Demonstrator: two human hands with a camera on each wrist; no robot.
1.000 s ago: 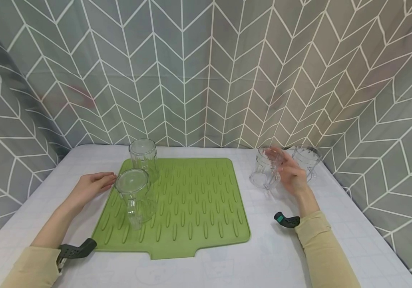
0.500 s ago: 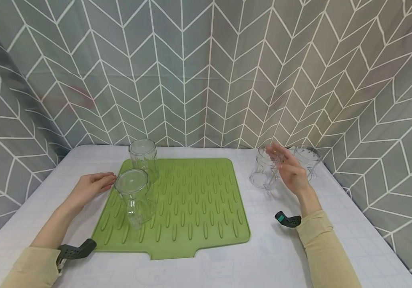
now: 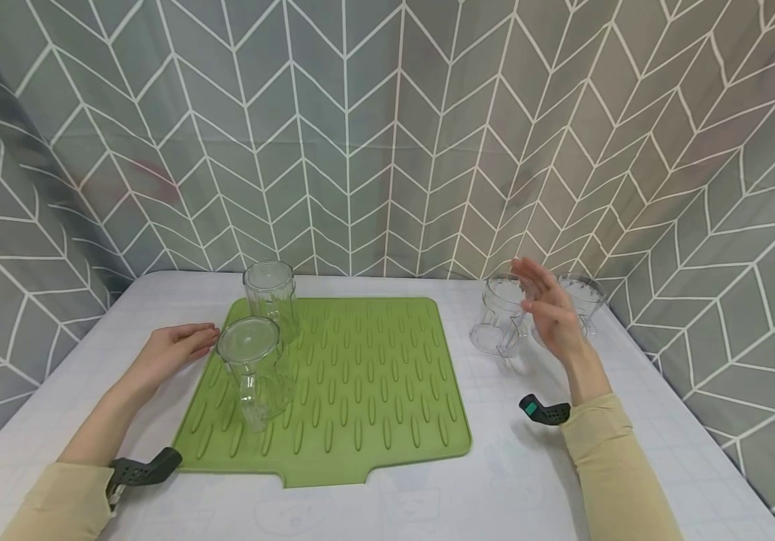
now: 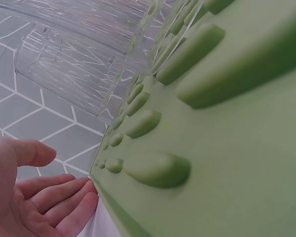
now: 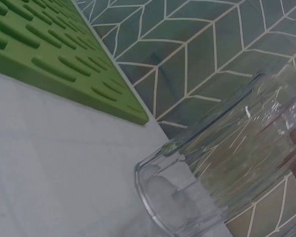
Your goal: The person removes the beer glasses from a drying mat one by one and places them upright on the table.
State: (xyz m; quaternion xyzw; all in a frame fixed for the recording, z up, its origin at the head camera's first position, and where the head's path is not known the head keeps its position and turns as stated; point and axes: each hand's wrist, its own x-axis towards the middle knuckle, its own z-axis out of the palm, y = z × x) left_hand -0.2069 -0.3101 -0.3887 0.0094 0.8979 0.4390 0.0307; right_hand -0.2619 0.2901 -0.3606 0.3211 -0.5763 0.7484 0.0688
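Observation:
My left hand (image 3: 174, 352) rests at the left edge of a green ribbed drying mat (image 3: 373, 406), fingers relaxed, holding nothing; the left wrist view shows its fingertips (image 4: 84, 190) by the mat's corner. On the mat's left side stand two clear glass mugs: a front mug (image 3: 249, 361), handle toward me, and a rear mug (image 3: 270, 293). To the mat's right, my right hand (image 3: 552, 312) is raised with straight fingers between a near glass mug (image 3: 495, 319) and a far-right glass mug (image 3: 583, 293), which it partly hides. Whether it touches the near mug, I cannot tell.
A white patterned cloth (image 3: 421, 503) covers the table. Behind it and at both sides hangs a grey curtain (image 3: 373, 165) with white zigzag lines. Black camera mounts sit on the left wrist (image 3: 146, 469) and right wrist (image 3: 546, 412).
My right hand has drawn back from the near right mug, moving slightly right and up, its fingers straightening. The left hand and the mugs stay in place.

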